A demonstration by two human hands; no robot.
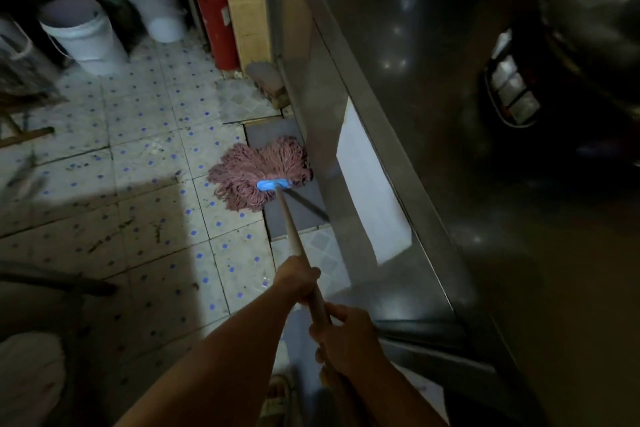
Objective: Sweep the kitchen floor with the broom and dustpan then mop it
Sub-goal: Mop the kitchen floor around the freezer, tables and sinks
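A mop with a pink string head [258,172] and a blue clamp [273,184] lies spread on the tiled floor [149,163], partly on a dark grey tile against the base of a steel counter. Its wooden handle [292,232] runs back toward me. My left hand [298,279] grips the handle further down. My right hand [346,340] grips it closer to my body. The floor tiles are pale with blue dots and show dark dirt spots. No broom or dustpan is in view.
A steel counter [398,156] runs along the right side. Two white buckets [85,35] and a red fire extinguisher [214,21] stand at the back under a shelf. A brick [268,80] lies by the counter's foot. Dark objects sit at the left edge. My sandalled foot [278,395] shows below.
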